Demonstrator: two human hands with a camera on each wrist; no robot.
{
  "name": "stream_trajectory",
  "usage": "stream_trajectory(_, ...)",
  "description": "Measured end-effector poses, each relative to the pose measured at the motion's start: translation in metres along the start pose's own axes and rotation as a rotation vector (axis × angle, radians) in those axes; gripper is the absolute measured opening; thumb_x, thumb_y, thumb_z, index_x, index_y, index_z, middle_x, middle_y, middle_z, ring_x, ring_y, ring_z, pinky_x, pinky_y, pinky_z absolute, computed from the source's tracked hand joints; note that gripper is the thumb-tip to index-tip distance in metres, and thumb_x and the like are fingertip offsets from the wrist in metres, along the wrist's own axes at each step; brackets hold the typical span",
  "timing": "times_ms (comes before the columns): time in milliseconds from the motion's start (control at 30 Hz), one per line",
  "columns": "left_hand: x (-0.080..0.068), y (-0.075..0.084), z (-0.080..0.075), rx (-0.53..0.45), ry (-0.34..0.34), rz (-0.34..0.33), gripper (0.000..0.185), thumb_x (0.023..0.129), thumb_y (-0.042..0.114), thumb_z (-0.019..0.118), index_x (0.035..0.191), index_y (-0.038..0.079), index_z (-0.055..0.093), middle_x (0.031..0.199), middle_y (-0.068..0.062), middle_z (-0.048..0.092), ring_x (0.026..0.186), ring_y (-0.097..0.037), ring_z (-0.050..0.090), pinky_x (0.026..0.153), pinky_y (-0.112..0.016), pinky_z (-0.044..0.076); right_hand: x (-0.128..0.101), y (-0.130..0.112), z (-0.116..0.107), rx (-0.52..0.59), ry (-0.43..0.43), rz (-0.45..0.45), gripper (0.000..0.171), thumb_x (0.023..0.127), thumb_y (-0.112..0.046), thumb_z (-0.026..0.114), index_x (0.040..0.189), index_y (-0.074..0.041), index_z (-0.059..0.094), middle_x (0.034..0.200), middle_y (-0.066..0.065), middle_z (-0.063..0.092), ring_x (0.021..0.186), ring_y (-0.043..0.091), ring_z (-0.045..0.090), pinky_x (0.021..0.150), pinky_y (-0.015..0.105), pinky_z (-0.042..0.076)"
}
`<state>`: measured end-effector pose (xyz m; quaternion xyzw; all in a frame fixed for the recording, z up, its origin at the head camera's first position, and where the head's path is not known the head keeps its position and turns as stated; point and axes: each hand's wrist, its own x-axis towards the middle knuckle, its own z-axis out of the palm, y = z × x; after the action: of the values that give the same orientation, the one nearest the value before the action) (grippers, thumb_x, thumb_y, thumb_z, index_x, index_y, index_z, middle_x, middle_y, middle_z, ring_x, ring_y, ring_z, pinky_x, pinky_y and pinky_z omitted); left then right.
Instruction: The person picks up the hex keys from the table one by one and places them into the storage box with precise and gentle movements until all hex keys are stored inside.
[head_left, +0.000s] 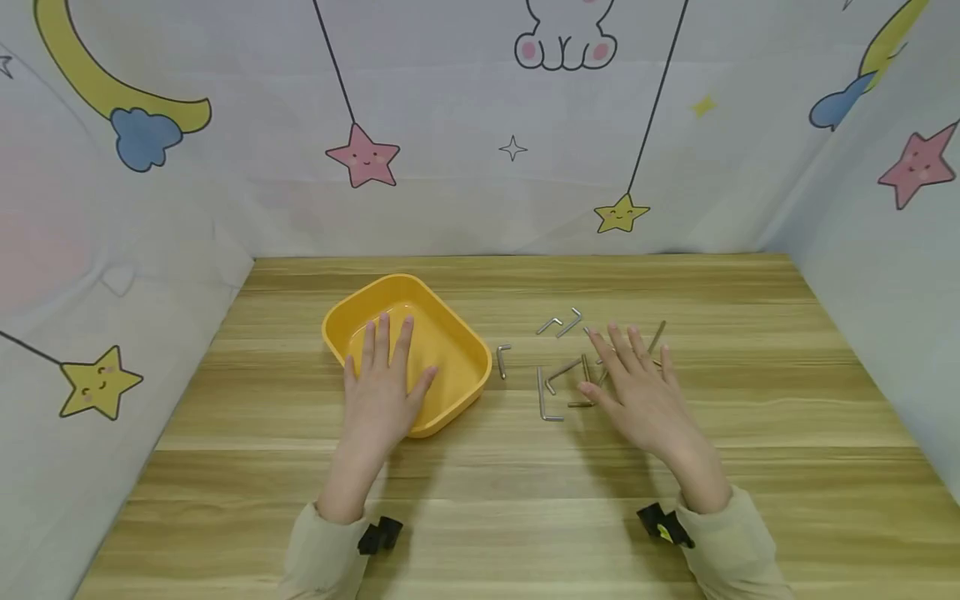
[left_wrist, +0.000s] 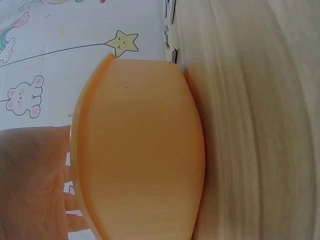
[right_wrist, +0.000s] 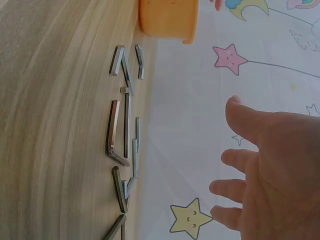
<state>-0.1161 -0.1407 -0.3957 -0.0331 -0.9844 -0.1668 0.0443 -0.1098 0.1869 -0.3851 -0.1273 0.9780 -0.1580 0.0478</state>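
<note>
Metal L-shaped keys [right_wrist: 113, 127], perhaps hexagonal

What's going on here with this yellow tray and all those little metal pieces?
A person has both hands out over a wooden table, holding nothing. The left hand, fingers spread, is over the yellow tray; whether it touches the rim is hard to tell. The right hand, also spread, hovers over some L-shaped metal pieces, which look like hex keys. They lie loosely scattered on the table to the right of the tray.
</note>
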Motion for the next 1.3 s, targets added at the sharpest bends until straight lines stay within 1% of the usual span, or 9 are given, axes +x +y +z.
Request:
stream_trajectory(267, 0.001, -0.006, -0.002, 0.006, 0.008, -0.025, 0.075, 0.097, 0.046, 0.05, 0.156, 0.02, 0.013, 0.162, -0.018, 0.007, 0.149, -0.04, 0.007, 0.109, -0.071, 0.02, 0.002, 0.001, 0.003, 0.018, 0.007, -0.007, 0.073, 0.098, -0.055, 0.039, 0.156, -0.028, 0.004, 0.163, 0.007, 0.003, 0.151, 0.033, -0.002, 0.115, 0.064, -0.008)
stream_trajectory(433, 0.003, -0.01, -0.005, -0.005, 0.01, -0.055, 0.075, 0.096, 0.043, 0.052, 0.156, 0.018, 0.014, 0.161, -0.021, 0.008, 0.148, -0.044, 0.008, 0.107, -0.07, 0.025, 0.002, 0.001, 0.004, 0.016, 0.016, -0.013, 0.073, 0.098, -0.053, 0.042, 0.156, -0.026, 0.007, 0.163, 0.008, 0.006, 0.151, 0.034, 0.001, 0.115, 0.064, -0.007)
stream_trajectory(567, 0.004, -0.015, -0.008, -0.051, 0.019, -0.057, 0.074, 0.096, 0.037, 0.055, 0.155, 0.013, 0.017, 0.159, -0.026, 0.008, 0.146, -0.049, 0.01, 0.103, -0.071, 0.031, 0.003, 0.001, 0.004, 0.01, 0.029, -0.02, 0.073, 0.098, -0.052, 0.043, 0.156, -0.026, 0.007, 0.163, 0.01, 0.008, 0.15, 0.036, 0.005, 0.116, 0.064, -0.006)
stream_trajectory(700, 0.007, -0.021, -0.009, -0.112, 0.062, -0.062, 0.072, 0.095, 0.03, 0.056, 0.154, 0.007, 0.019, 0.157, -0.03, 0.008, 0.144, -0.052, 0.011, 0.106, -0.068, 0.031, 0.004, 0.001, 0.002, 0.005, 0.033, -0.022, 0.073, 0.098, -0.053, 0.042, 0.156, -0.025, 0.008, 0.163, 0.011, 0.01, 0.15, 0.037, 0.007, 0.115, 0.065, -0.005)
stream_trajectory(767, 0.007, -0.023, -0.011, -0.135, 0.068, -0.078, 0.072, 0.095, 0.027, 0.056, 0.153, 0.005, 0.019, 0.156, -0.031, 0.008, 0.143, -0.053, 0.011, 0.109, -0.066, 0.028, 0.004, 0.0, 0.002, 0.001, 0.029, -0.021, 0.073, 0.098, -0.054, 0.042, 0.156, -0.025, 0.009, 0.162, 0.011, 0.01, 0.15, 0.037, 0.007, 0.116, 0.065, -0.004)
stream_trajectory(800, 0.006, -0.024, -0.011, -0.139, 0.068, -0.089, 0.072, 0.095, 0.027, 0.056, 0.153, 0.005, 0.019, 0.156, -0.032, 0.008, 0.143, -0.053, 0.012, 0.108, -0.065, 0.029, 0.004, 0.0, 0.002, 0.001, 0.027, -0.022, 0.073, 0.098, -0.054, 0.041, 0.156, -0.025, 0.009, 0.162, 0.011, 0.01, 0.15, 0.037, 0.008, 0.116, 0.065, -0.003)
stream_trajectory(1000, 0.004, -0.028, -0.015, -0.16, 0.025, -0.177, 0.074, 0.094, 0.024, 0.054, 0.155, 0.007, 0.014, 0.155, -0.036, 0.004, 0.142, -0.054, 0.013, 0.098, -0.069, 0.038, 0.004, -0.001, 0.003, 0.008, 0.027, -0.023, 0.073, 0.098, -0.051, 0.044, 0.156, -0.022, 0.012, 0.162, 0.011, 0.012, 0.149, 0.037, 0.01, 0.116, 0.065, -0.002)
stream_trajectory(1133, 0.004, -0.032, -0.016, -0.181, 0.008, -0.211, 0.075, 0.095, 0.023, 0.053, 0.155, 0.008, 0.011, 0.153, -0.039, 0.003, 0.14, -0.056, 0.016, 0.102, -0.068, 0.035, 0.004, -0.001, 0.004, 0.007, 0.031, -0.028, 0.072, 0.097, -0.048, 0.048, 0.156, -0.023, 0.014, 0.162, 0.012, 0.014, 0.149, 0.038, 0.012, 0.116, 0.065, -0.001)
stream_trajectory(1300, 0.005, -0.037, -0.017, -0.2, -0.018, -0.237, 0.074, 0.095, 0.022, 0.051, 0.155, 0.009, 0.009, 0.152, -0.042, 0.006, 0.136, -0.059, 0.022, 0.104, -0.068, 0.032, 0.005, -0.001, 0.004, 0.006, 0.03, -0.036, 0.073, 0.097, -0.047, 0.049, 0.156, -0.024, 0.014, 0.161, 0.013, 0.016, 0.148, 0.038, 0.015, 0.116, 0.065, 0.0)
